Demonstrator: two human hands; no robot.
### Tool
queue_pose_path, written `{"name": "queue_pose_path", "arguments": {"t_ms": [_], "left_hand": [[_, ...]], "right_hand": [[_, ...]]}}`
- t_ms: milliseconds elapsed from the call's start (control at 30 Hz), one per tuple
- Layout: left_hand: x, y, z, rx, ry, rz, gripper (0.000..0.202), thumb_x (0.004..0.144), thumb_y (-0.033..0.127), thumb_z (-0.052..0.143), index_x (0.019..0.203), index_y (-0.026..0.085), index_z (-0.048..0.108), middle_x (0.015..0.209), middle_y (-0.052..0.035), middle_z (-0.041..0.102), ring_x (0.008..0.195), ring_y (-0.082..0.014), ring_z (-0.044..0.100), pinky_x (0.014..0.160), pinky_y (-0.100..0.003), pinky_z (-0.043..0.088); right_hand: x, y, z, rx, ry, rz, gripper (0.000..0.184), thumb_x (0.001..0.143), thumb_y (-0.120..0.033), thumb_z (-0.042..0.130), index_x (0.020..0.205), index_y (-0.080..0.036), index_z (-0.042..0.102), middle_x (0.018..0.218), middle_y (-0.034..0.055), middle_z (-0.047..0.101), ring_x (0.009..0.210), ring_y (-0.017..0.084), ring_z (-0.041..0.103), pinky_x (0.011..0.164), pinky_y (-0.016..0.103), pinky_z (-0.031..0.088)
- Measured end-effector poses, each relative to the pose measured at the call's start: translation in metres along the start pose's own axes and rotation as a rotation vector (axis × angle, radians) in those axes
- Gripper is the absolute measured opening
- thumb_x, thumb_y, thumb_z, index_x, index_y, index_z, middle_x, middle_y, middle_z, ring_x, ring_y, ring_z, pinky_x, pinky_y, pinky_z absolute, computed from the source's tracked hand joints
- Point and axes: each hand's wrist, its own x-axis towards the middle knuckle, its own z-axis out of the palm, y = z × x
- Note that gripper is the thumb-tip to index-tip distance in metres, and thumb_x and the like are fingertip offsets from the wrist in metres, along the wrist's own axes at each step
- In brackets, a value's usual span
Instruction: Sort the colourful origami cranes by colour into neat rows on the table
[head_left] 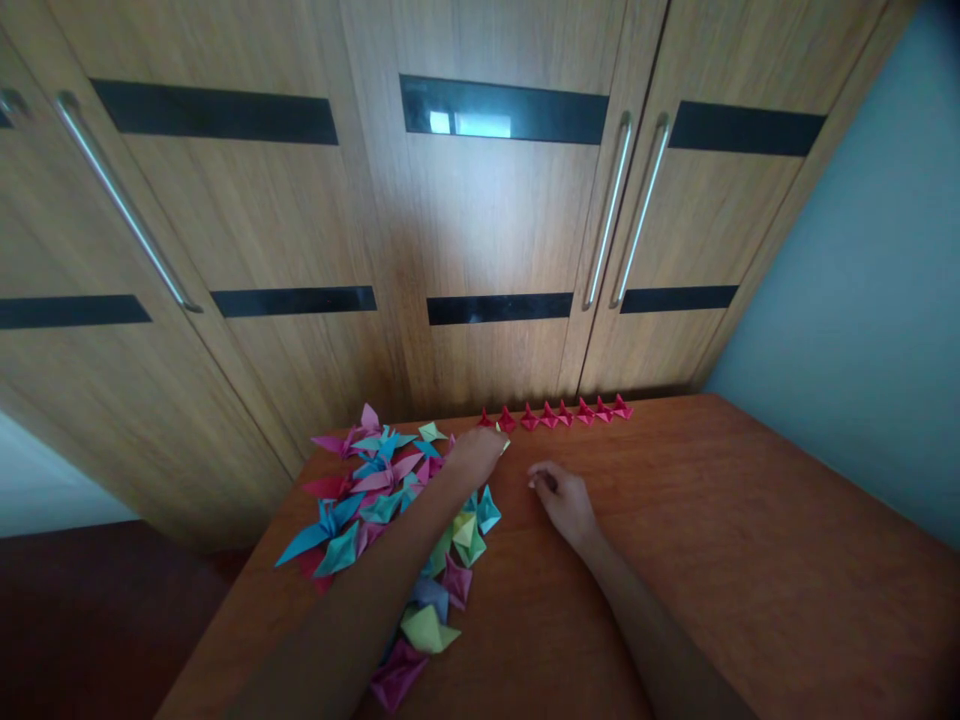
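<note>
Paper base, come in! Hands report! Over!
Left hand at small folded yellow paper piece, grip unclear. Right hand curled, apart. Pointed red paper pieces lined along back of brown table. Left forearm hides part of multicoloured folded paper pile.

Row of small paper folds (pixel 529 417): plain red. Large crane-like folds: one pink (pixel 387 476), one blue (pixel 327 524). Smaller folds: turquoise (pixel 340 550), lavender-blue (pixel 433 596), yellow-green (pixel 427 631), magenta (pixel 399 677). Counter (pixel 750 510): reddish brown. Cupboard doors (pixel 499 220): light brown, wood-grain pattern; inset strips (pixel 217 112), glossy black; handles (pixel 124 200), silver. Wall (pixel 862 350): pale grey-blue.
</note>
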Motion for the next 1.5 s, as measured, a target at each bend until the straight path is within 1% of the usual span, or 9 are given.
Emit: {"name": "queue_pose_path", "arguments": {"t_ms": [167, 367, 533, 867, 1100, 1200, 1267, 1367, 1500], "left_hand": [[0.01, 0.001, 0.003, 0.025, -0.031, -0.002, 0.021, 0.09, 0.015, 0.046, 0.099, 0.013, 0.065, 0.097, -0.0172, 0.068, 0.097, -0.0285, 0.065, 0.081, -0.038, 0.051], [0.018, 0.003, 0.007, 0.048, -0.054, -0.039, 0.027, 0.089, 0.012, 0.043, 0.107, 0.013, 0.063, 0.099, -0.0188, 0.067, 0.099, -0.0282, 0.064, 0.083, -0.038, 0.05], [0.021, 0.002, 0.008, 0.056, -0.052, -0.048, 0.028, 0.089, 0.01, 0.042, 0.104, 0.014, 0.064, 0.099, -0.0184, 0.068, 0.098, -0.0291, 0.065, 0.081, -0.039, 0.052], [0.018, 0.003, 0.004, 0.043, -0.053, -0.09, 0.027, 0.089, 0.013, 0.043, 0.106, 0.014, 0.064, 0.1, -0.0185, 0.068, 0.097, -0.0271, 0.065, 0.082, -0.036, 0.051], [0.011, 0.001, -0.002, -0.013, 0.003, -0.096, 0.023, 0.088, 0.018, 0.048, 0.103, 0.014, 0.065, 0.1, -0.0175, 0.068, 0.096, -0.0271, 0.065, 0.082, -0.036, 0.049], [-0.003, -0.005, -0.01, -0.054, 0.038, -0.074, 0.022, 0.089, 0.021, 0.047, 0.099, 0.015, 0.065, 0.097, -0.0148, 0.068, 0.093, -0.0252, 0.065, 0.081, -0.034, 0.048], [-0.02, -0.012, -0.017, -0.092, 0.051, -0.023, 0.02, 0.089, 0.021, 0.047, 0.094, 0.017, 0.066, 0.093, -0.0106, 0.069, 0.091, -0.0218, 0.064, 0.08, -0.03, 0.046], [-0.054, -0.023, -0.026, -0.157, 0.056, 0.058, 0.018, 0.086, 0.018, 0.05, 0.089, 0.02, 0.067, 0.087, -0.0038, 0.069, 0.086, -0.0166, 0.064, 0.077, -0.023, 0.044], [-0.101, -0.039, -0.034, -0.363, 0.079, 0.116, 0.02, 0.084, 0.018, 0.049, 0.093, 0.02, 0.068, 0.087, -0.0026, 0.069, 0.08, -0.0152, 0.062, 0.071, -0.021, 0.042]], "right_hand": [[0.0, -0.001, 0.001, -0.011, -0.02, 0.03, 0.021, 0.078, -0.019, 0.044, 0.086, -0.022, 0.064, 0.075, 0.0005, 0.069, 0.07, 0.017, 0.063, 0.069, 0.029, 0.047], [0.001, -0.001, 0.001, -0.026, -0.028, 0.037, 0.021, 0.078, -0.017, 0.045, 0.086, -0.022, 0.064, 0.076, 0.0005, 0.069, 0.07, 0.017, 0.063, 0.069, 0.028, 0.048], [0.001, -0.002, 0.001, -0.033, -0.038, 0.034, 0.022, 0.078, -0.016, 0.045, 0.085, -0.022, 0.064, 0.076, 0.0001, 0.069, 0.07, 0.016, 0.063, 0.07, 0.028, 0.047], [0.0, -0.002, 0.001, -0.059, -0.041, 0.04, 0.021, 0.078, -0.018, 0.047, 0.086, -0.022, 0.065, 0.077, 0.0007, 0.069, 0.071, 0.016, 0.063, 0.07, 0.027, 0.048], [0.0, -0.001, 0.001, -0.066, -0.039, 0.049, 0.022, 0.078, -0.017, 0.046, 0.087, -0.023, 0.065, 0.077, 0.0003, 0.069, 0.072, 0.017, 0.064, 0.07, 0.028, 0.048], [0.0, -0.002, 0.0, -0.073, -0.046, 0.045, 0.022, 0.078, -0.017, 0.045, 0.086, -0.023, 0.065, 0.076, -0.0001, 0.069, 0.072, 0.017, 0.063, 0.07, 0.028, 0.047], [0.0, -0.003, 0.0, -0.078, -0.058, 0.039, 0.022, 0.078, -0.017, 0.045, 0.086, -0.023, 0.065, 0.077, -0.0002, 0.069, 0.073, 0.017, 0.063, 0.071, 0.028, 0.047], [-0.001, -0.002, 0.0, -0.096, -0.07, 0.037, 0.022, 0.078, -0.018, 0.045, 0.087, -0.023, 0.065, 0.079, 0.0, 0.069, 0.075, 0.017, 0.064, 0.072, 0.028, 0.046], [-0.002, 0.001, 0.001, -0.12, -0.082, 0.028, 0.021, 0.079, -0.021, 0.045, 0.087, -0.023, 0.065, 0.081, 0.001, 0.069, 0.076, 0.018, 0.064, 0.072, 0.029, 0.047]]}}
